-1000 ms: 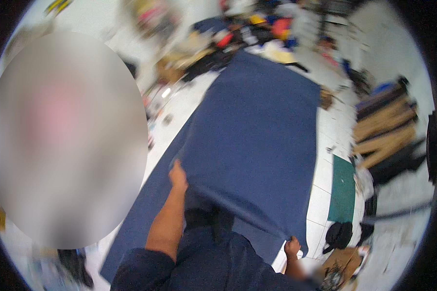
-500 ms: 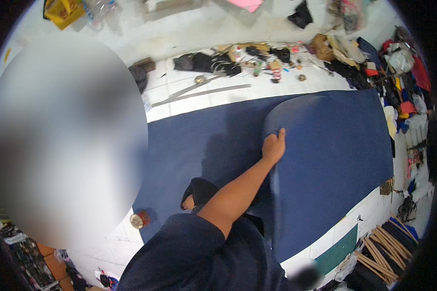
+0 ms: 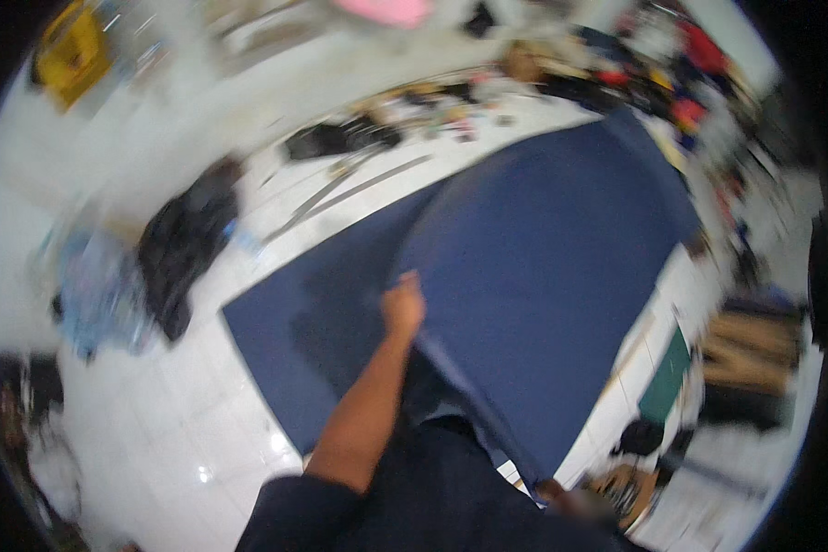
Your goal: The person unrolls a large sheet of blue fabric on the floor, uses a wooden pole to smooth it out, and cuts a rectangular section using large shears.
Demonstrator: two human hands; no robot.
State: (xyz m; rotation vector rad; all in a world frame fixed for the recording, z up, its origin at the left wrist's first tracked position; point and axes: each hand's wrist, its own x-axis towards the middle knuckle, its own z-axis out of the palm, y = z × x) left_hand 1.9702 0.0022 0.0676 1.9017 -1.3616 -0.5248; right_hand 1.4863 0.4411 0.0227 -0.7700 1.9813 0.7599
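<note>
A large dark blue cloth [image 3: 543, 267] is spread over white floor tiles, its upper layer lifted and bulging above the lower layer [image 3: 276, 322]. My left hand [image 3: 403, 305] is closed round the raised edge of that upper layer, arm reaching forward. From there the edge runs slack toward me, down to my right hand [image 3: 548, 491] at the lower rim of the picture. That hand is partly blurred, and its fingers look closed on the cloth's near end. A shadow falls on the lower layer left of my left hand.
Long metal rulers [image 3: 359, 189] lie beyond the cloth, beside black scraps [image 3: 340, 138] and small clutter along the wall. At left are a black bundle [image 3: 189, 244] and a pale blue plastic bag [image 3: 101, 281]. A green piece [image 3: 664, 375] and brown boards [image 3: 754, 345] are at right.
My view has turned. My left hand has drawn the cloth's edge left and higher, and my right hand has come into view. The large blurred shape at left is gone from the picture.
</note>
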